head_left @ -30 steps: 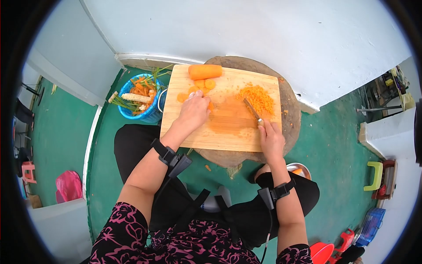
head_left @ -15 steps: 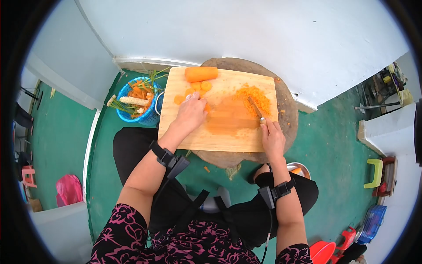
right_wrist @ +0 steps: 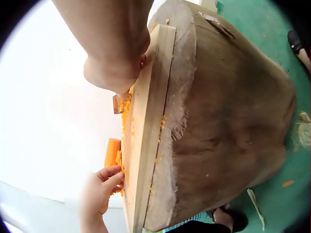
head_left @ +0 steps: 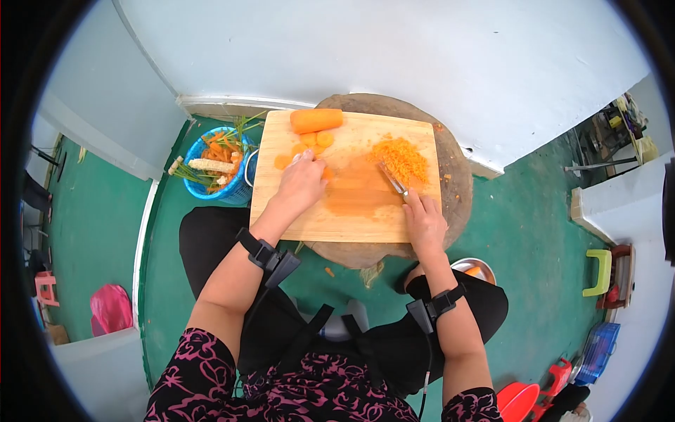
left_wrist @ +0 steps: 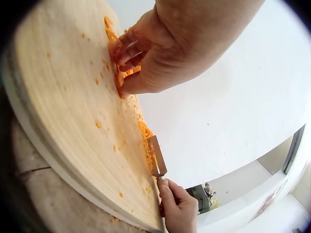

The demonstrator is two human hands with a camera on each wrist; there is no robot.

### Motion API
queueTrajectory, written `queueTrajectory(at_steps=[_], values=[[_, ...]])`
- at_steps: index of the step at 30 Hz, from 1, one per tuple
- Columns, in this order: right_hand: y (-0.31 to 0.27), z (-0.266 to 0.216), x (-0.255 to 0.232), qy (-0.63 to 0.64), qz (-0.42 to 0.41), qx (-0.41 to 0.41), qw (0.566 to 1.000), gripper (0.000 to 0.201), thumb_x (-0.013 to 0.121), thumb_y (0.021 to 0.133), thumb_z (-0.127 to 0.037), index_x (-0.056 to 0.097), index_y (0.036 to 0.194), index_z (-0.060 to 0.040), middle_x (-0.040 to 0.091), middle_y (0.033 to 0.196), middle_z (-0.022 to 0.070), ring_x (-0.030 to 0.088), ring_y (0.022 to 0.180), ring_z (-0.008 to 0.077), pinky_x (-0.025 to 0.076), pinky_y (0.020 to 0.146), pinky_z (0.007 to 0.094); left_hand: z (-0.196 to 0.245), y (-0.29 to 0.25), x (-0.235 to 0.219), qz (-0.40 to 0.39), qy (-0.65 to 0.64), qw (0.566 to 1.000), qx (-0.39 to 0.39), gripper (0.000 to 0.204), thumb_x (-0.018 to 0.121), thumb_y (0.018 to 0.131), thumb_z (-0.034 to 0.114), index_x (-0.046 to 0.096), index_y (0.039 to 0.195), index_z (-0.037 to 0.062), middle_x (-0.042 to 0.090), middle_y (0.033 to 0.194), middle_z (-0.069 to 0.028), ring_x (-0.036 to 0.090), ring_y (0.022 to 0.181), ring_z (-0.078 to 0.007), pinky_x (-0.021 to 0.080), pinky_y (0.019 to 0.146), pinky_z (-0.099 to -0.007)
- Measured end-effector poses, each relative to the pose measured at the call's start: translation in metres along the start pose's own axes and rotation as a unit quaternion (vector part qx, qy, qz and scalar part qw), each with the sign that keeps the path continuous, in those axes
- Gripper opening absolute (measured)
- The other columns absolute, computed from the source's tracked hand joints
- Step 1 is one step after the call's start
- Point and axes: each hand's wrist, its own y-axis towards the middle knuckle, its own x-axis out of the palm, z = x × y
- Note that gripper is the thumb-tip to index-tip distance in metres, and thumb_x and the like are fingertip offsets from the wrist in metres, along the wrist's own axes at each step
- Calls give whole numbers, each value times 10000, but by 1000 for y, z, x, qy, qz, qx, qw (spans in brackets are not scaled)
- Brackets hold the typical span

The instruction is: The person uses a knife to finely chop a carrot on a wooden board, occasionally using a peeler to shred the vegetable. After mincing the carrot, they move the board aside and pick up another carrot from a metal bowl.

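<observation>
My left hand [head_left: 302,184] is at the left of the wooden cutting board [head_left: 365,231], fingers curled over carrot slices; orange shows between thumb and fingers in the left wrist view. Carrot slices [head_left: 323,138] lie just beyond its fingertips, and a thick peeled carrot piece [head_left: 316,120] sits at the far left edge. My right hand [head_left: 425,224] grips a kitchen knife [left_wrist: 156,154] by its handle, near the board's right side. The broad blade rests along the near edge of a heap of finely chopped carrot [head_left: 404,158].
A tree-stump block [head_left: 457,197] supports the board. On its left, a blue basket [head_left: 235,193] holds peelings, stalks and a corn cob. A metal bowl [head_left: 488,270] with carrot in it stands by the right knee. The wall [head_left: 394,49] rises close behind the stump.
The knife has come off the top of the chopped carrot and shifted left and nearer, to the heap's near edge. My left hand stays over the slices.
</observation>
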Motion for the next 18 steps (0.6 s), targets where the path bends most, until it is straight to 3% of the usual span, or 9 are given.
queueTrajectory(at_steps=[1,4,7,12,18], values=[[0,-1,1,-3,6,-13,1000,280,621,877,-157,620,1135,-49,606,878,112,619,767,293,498,652,380,0,-1,0,-1,1,1000,-1,279,696,739,115,652,1002,34,567,1021,-165,544,1024,-340,455,877,-412],[6,7,-8,120,-18,92,988,271,613,880,-198,625,1124,-82,610,871,100,619,754,289,509,648,378,-1,-3,-1,4,-3,1000,1,279,701,738,113,652,1001,33,567,1023,-164,546,1023,-341,455,878,-411],[8,17,-12,133,-34,108,985,271,595,893,-197,623,1139,-87,620,879,100,620,760,298,506,652,384,1,-3,-2,2,-12,1000,-2,276,700,738,109,652,999,31,567,1023,-161,546,1024,-341,456,877,-410],[13,8,-16,52,-69,87,992,275,580,911,-192,620,1146,-55,610,874,116,614,781,305,489,652,379,1,-3,-3,-5,-15,1000,-7,276,698,736,105,653,998,32,567,1018,-159,547,1015,-338,458,871,-409],[11,15,-11,82,-25,108,990,261,581,906,-207,624,1124,-70,613,886,109,620,798,309,497,660,395,-5,-3,1,11,-13,1000,11,279,698,714,74,648,984,23,567,1009,-162,550,999,-340,459,862,-414]])
